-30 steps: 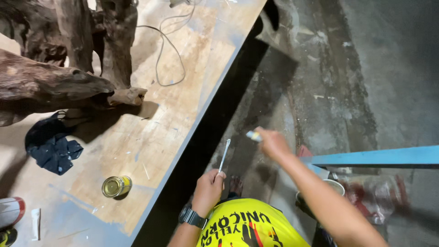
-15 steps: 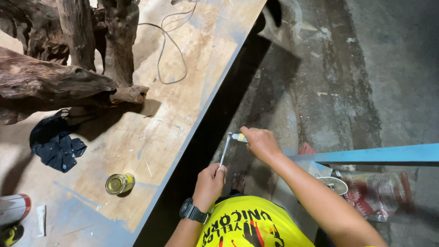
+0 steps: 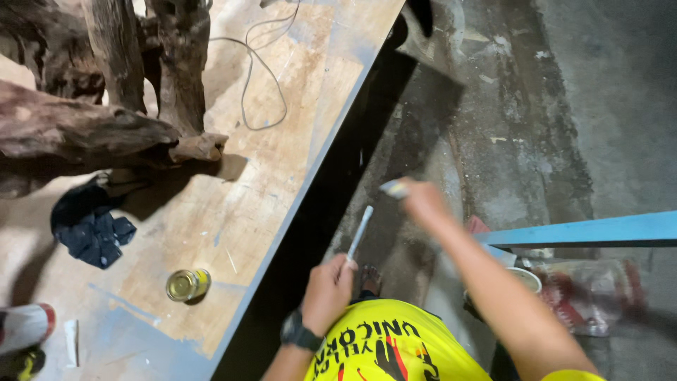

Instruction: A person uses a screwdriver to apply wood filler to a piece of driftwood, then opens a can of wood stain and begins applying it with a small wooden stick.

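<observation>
Your left hand (image 3: 328, 293) grips the bottom of a thin white stick (image 3: 359, 233) that points up and away. Your right hand (image 3: 423, 201), blurred, pinches a small pale piece (image 3: 393, 188) just beyond its tip.

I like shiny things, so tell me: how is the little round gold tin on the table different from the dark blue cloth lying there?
The small round gold metal tin is shiny and stiff, standing upright; the crumpled dark blue cloth is dull, soft and lying in a heap. The tin is smaller than the cloth. Both rest on the worn plywood tabletop, away from both hands.
</observation>
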